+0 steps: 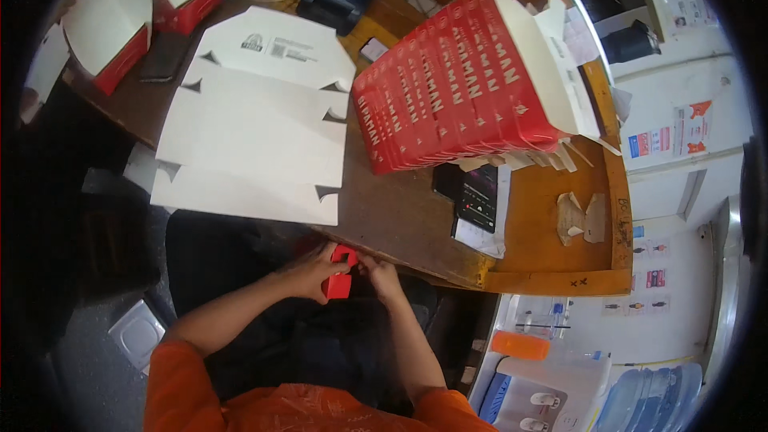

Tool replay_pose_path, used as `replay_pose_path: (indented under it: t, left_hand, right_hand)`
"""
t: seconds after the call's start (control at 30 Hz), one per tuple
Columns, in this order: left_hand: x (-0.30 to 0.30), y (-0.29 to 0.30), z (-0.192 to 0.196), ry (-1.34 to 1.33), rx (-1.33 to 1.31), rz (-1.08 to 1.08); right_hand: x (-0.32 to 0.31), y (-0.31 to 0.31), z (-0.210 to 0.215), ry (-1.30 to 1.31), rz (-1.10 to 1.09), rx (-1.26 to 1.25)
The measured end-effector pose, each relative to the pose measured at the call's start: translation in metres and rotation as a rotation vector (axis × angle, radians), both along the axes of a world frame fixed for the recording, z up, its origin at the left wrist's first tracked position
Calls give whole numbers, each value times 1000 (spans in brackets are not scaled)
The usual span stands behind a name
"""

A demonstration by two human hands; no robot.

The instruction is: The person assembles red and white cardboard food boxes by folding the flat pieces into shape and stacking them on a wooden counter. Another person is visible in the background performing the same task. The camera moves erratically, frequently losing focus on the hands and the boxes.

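Orange shirt (pixel 320 410) nearest, I watch the left hand (pixel 308 275) grasp a small red notched piece (pixel 339 286) beside the wooden desk (pixel 384 210); whether the right hand (pixel 381 280), close by, grips anything, I can't tell.

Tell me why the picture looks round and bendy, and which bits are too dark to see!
Head view: black corners frame the rounded fisheye picture, and the silvery metal bar at the right looks bowed; head view: the space under the brown wooden desk sinks into shadow, but the small bright-red folded piece stands out.
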State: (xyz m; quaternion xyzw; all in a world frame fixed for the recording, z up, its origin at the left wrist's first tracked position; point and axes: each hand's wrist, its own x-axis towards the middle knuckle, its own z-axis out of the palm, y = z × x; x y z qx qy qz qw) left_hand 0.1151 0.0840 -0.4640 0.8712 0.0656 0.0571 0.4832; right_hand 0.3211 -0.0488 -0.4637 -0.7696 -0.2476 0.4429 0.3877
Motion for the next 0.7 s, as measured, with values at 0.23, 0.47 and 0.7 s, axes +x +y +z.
replay_pose_path:
  t: [0.23, 0.47, 0.7]
  left_hand:
    - [-4, -2, -13, -120, -388, -36]
    - [2, -7, -32, -116, -34, 182]
    - [13, 21, -41, -234, -1355, 669]
  right_hand:
    - [-8, 1, -4, -99, 55, 71]
    - [-6, 8, 13, 328, -54, -23]
    - [23, -9, -21, 318, -401, 117]
